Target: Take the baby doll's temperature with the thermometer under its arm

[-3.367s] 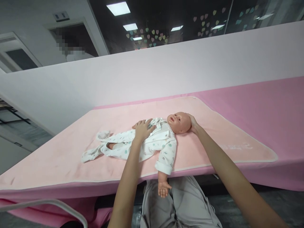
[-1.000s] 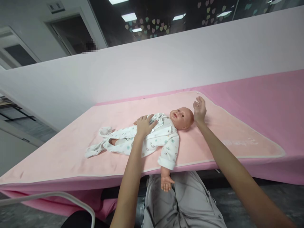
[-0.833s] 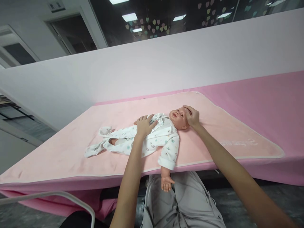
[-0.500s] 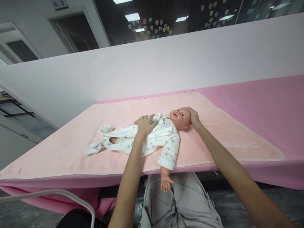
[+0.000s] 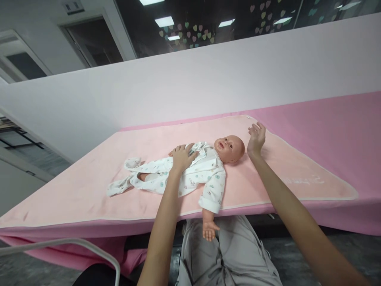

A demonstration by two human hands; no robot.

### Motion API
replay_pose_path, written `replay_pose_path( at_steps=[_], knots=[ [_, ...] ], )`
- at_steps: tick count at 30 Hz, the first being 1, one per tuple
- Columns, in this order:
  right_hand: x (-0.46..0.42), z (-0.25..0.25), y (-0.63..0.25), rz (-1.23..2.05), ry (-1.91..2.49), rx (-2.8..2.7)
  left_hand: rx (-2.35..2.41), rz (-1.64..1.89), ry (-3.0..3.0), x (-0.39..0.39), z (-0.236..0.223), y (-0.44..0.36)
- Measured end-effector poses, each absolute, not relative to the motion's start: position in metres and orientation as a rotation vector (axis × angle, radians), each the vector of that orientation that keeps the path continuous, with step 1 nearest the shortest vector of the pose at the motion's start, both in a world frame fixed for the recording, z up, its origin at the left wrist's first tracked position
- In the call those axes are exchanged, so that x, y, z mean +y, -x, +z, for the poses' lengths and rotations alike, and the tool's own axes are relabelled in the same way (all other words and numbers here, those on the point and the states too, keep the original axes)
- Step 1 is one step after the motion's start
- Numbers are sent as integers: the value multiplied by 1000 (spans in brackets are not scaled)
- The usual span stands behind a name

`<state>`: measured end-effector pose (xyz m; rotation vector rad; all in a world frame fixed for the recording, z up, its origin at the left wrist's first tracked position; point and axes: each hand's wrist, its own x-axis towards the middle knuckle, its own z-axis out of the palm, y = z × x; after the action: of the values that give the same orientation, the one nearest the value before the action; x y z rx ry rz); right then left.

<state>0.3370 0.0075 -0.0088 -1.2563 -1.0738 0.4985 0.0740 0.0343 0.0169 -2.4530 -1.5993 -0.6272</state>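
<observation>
The doll (image 5: 208, 171) lies face up on a peach mat (image 5: 89, 171), w/ its head (image 5: 233, 149) toward the person's right; the mat likely pads it against the pink-covered surface (image 5: 333, 131). The L hand (image 5: 180, 158) rests across the doll's belly, palm down, fingers slightly spread & thumb apart, pinching nothing visible; prob. there to steady the body w/out gripping. The R hand (image 5: 256, 138) is up just beside the doll's head, apart from it, fingers loosely bent & holding nothing. That gap leaves the head on the mat w/ no hand under it, AFAICT.

The doll's near arm reaches past the mat's edge, so its small hand (image 5: 210, 230) hangs over the person's gray pants (image 5: 202, 254); seems the doll lies close to that edge.

Closest thing to a container is the white print romper (image 5: 193, 176): the doll's torso & legs are in it, the near hand pokes out of a cuff, & a bit of leg shows thru an opening. Beyond the doll stands a white partition (image 5: 208, 87).
</observation>
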Motion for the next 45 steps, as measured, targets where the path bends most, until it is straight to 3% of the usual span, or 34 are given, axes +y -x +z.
replay_pose_path(
  at_steps=[4,9,12,18,20,25,33,36,41,45],
  knots=[
    [3,-2,-324,193,1207,-1337,-1598,-633,2451,35,17,-74],
    [6,-2,-327,110,1195,-1416,-1589,-639,2449,35,17,-74],
    [17,-6,-336,352,1213,-1180,-1579,-648,2452,35,17,-74],
    [17,-6,-340,1368,935,-832,-1602,-636,2447,34,18,-74],
    [9,-3,-340,1462,914,-829,-1608,-627,2445,33,18,-74],
    [-3,8,-345,752,1141,-970,-1600,-636,2446,32,19,-74],
    [4,5,-330,200,1195,-1341,-1673,-708,2499,33,21,-74],
    [13,-3,-331,281,1261,-1162,-1725,-717,2672,29,30,-67],
    [24,-5,-341,710,1370,-831,-1631,-530,2916,24,39,-57],
    [9,8,-337,371,1306,-970,-1751,-691,2811,29,33,-60]
  ],
)
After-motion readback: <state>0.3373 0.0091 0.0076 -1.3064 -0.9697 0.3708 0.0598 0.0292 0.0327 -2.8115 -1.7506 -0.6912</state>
